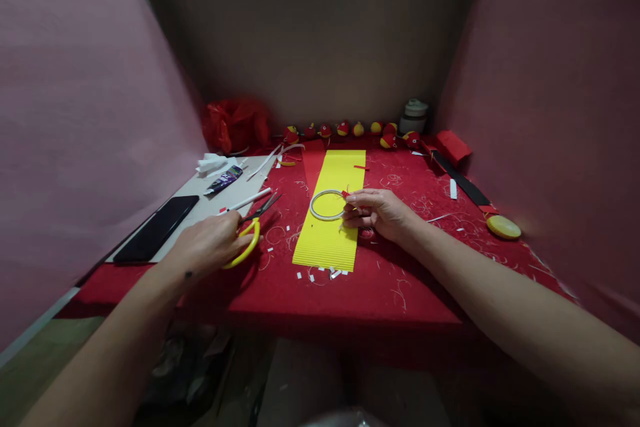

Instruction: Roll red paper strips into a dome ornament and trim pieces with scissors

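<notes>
My left hand [213, 240] is closed round a pair of scissors [247, 245] with yellow handles, low over the red cloth. The dark blades point away to the right and stand a little apart. My right hand [377, 212] pinches a narrow ring-shaped roll of white tape [319, 213] by its right side. A small red scrap [345, 194] shows at the fingertips, its exact shape hard to make out. Beneath the tape lies a long strip of yellow corrugated paper [325, 250]. A thin red strip [361, 167] rests on its far part.
A black phone [157, 230], a glue tube [224, 180] and a white stick [250, 200] lie at left on a grey board [205, 190]. Several red-and-yellow balls [343, 128] line the back. A red bag [235, 123] stands back left, a black strap [460, 178] lies right.
</notes>
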The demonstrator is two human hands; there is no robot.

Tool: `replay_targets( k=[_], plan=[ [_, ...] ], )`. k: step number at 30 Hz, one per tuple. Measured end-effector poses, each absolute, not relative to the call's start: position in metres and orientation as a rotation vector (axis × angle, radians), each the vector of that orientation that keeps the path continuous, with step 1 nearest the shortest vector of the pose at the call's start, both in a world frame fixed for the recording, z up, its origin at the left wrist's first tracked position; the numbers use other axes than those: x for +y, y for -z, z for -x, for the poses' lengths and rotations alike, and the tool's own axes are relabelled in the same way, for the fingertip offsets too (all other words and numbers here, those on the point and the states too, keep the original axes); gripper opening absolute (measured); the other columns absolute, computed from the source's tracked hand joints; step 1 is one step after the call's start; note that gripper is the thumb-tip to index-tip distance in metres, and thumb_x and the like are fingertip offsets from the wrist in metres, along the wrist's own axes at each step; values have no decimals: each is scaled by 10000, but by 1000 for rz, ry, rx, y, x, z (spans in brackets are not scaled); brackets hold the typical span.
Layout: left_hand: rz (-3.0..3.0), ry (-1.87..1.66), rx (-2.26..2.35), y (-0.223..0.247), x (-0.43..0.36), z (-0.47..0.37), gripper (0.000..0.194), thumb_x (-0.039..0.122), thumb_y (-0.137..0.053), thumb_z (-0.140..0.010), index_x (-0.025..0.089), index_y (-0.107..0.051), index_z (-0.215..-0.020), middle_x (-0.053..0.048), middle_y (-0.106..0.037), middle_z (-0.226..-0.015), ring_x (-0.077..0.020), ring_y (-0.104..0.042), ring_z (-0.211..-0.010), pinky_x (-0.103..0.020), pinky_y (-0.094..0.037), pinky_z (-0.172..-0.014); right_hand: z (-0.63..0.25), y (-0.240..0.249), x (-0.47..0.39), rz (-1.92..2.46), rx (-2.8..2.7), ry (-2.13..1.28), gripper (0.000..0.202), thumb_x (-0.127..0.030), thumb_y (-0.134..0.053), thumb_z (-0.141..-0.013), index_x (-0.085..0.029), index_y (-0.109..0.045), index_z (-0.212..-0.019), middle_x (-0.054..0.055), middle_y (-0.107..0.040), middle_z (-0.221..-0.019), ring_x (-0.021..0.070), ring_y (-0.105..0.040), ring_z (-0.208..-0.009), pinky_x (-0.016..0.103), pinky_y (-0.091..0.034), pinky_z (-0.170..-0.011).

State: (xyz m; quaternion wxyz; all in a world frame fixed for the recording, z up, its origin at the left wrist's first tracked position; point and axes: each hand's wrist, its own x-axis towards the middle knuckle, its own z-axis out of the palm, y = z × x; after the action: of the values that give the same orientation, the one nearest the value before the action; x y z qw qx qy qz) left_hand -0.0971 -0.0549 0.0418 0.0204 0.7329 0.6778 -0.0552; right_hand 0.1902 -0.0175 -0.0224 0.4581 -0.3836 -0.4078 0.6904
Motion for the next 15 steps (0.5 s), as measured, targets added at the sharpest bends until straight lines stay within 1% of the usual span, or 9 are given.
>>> replay_targets(
  k=[4,6,8,9,10,11,13,15],
  plan=[
    [-2330,347,2032,-42,-51,116,341,456,-454,-800,156,-552,-670,-52,-543,-642,-154,-480,-559,-236,-254,-501,-190,23,-17,941,-1001,-1695,131,-215,-725,-616,-153,-633,-684,79,-610,-712,181,-580,-659,377,-522,-700],
    [-2404,342,2027,-41,-48,114,305,417,-463,-806,150,-584,-720,-77,-574,-704,-172,-506,-612,-241,-274,-514,-190,23,-17,945,-997,-1696,130,-218,-724,-616,-153,-632,-682,77,-608,-712,181,-579,-660,379,-520,-701],
    [-2488,258,2071,-37,-44,100,252,370,-479,-803,154,-604,-831,-105,-601,-795,-191,-530,-659,-256,-308,-534,-190,24,-17,955,-998,-1697,137,-228,-726,-620,-151,-636,-689,75,-607,-712,181,-583,-659,378,-519,-701],
    [-2594,110,1992,-32,-41,88,253,357,-461,-821,157,-605,-878,-112,-605,-862,-197,-544,-709,-267,-341,-579,-191,24,-17,955,-1002,-1698,142,-233,-727,-623,-150,-640,-698,74,-608,-714,180,-585,-658,377,-519,-702],
    [-2688,-20,1814,-27,-39,74,244,322,-431,-844,165,-602,-922,-109,-603,-942,-200,-555,-789,-273,-371,-644,-191,25,-17,950,-1011,-1698,147,-238,-729,-626,-150,-646,-710,72,-608,-717,178,-585,-658,374,-518,-704],
    [-2718,-119,1652,-21,-35,58,238,298,-421,-853,168,-599,-944,-102,-601,-972,-196,-558,-824,-275,-386,-685,-191,25,-16,938,-1021,-1695,152,-240,-731,-628,-150,-650,-721,71,-608,-719,175,-584,-657,370,-518,-704],
    [-2699,-221,1430,-8,-28,26,234,271,-438,-848,160,-585,-992,-97,-596,-996,-180,-560,-834,-269,-403,-713,-192,27,-15,919,-1030,-1696,154,-241,-730,-635,-150,-654,-734,68,-608,-723,168,-579,-654,362,-519,-699],
    [-2683,-252,1460,1,-21,1,236,279,-442,-851,136,-588,-968,-124,-590,-995,-207,-560,-844,-295,-407,-699,-193,28,-13,921,-1018,-1695,151,-237,-727,-638,-148,-653,-736,66,-606,-728,161,-574,-649,352,-521,-683]
  ],
)
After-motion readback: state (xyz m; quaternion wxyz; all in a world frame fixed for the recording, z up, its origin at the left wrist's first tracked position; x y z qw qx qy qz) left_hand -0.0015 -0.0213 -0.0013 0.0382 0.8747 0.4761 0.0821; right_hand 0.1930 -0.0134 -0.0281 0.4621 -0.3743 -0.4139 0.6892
